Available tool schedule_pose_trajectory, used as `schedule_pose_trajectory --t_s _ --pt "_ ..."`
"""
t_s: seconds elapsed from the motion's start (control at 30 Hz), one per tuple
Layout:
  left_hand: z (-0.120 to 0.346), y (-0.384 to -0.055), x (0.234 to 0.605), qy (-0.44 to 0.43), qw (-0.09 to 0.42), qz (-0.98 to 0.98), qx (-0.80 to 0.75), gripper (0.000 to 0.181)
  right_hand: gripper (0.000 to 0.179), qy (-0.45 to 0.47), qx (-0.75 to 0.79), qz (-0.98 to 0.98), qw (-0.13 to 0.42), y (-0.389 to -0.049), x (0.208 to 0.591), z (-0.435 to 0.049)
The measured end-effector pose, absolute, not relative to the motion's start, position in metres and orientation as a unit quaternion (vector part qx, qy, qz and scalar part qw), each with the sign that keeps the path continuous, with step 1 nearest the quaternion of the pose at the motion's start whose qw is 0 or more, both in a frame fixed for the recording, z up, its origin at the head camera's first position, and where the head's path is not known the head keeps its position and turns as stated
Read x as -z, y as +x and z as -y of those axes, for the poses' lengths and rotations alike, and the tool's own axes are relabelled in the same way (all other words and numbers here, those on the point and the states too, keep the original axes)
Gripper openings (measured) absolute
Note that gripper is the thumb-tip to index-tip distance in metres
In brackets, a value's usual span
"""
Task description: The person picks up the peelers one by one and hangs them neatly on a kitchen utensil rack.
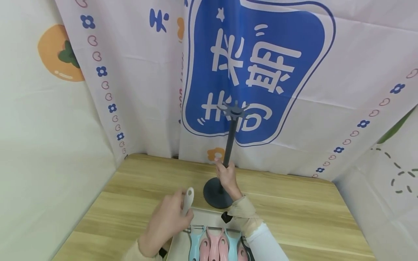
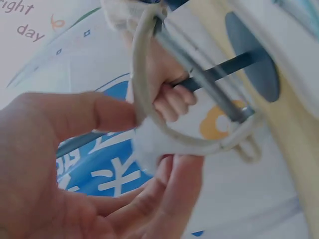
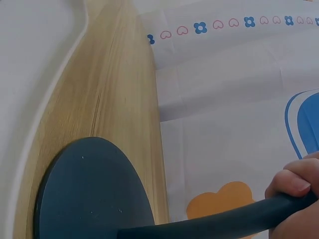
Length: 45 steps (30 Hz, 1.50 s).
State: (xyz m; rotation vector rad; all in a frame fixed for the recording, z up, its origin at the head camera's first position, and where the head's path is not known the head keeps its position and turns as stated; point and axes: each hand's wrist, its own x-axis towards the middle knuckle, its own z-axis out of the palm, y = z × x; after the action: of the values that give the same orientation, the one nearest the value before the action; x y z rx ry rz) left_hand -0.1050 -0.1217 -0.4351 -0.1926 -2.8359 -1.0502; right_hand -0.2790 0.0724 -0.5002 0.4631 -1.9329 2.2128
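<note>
The left hand (image 1: 166, 217) holds the white peeler (image 1: 187, 203) by the tray's (image 1: 205, 216) far left corner, its grip pinching the plastic between thumb and fingers; the left wrist view is blurred, but contact seems to be near where the frame meets the handle. The peeler should be light, stiff and rather slick, best held there or along the handle, off the metal blade (image 2: 200, 73). Blue and pink peelers (image 1: 213, 241) lie in the tray. Farther right, the dark stand (image 1: 230, 141) rests on the worktop (image 1: 294, 206), probably bottom-heavy; the right hand's (image 1: 227, 178) grip wraps its pole, a sensible place to steady it. There is room left of the left hand; the tray rim sits close to the round base, the cloth (image 1: 150, 108) hangs behind the hooked top, and bare wood stretches rightward.
</note>
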Motion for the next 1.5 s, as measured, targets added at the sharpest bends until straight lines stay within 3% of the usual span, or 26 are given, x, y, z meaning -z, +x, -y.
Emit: schedule_pose_trajectory --t_s 0.53,1.5 --pt "0.117 -0.158 0.383 -0.18 0.265 0.858 0.402 0.046 0.061 0.152 -0.74 0.647 0.1 -0.279 0.5 -0.069" --pt "0.087 -0.202 0.319 -0.272 0.397 0.747 0.459 0.045 0.056 0.148 -0.716 0.671 0.121 -0.279 0.504 -0.07"
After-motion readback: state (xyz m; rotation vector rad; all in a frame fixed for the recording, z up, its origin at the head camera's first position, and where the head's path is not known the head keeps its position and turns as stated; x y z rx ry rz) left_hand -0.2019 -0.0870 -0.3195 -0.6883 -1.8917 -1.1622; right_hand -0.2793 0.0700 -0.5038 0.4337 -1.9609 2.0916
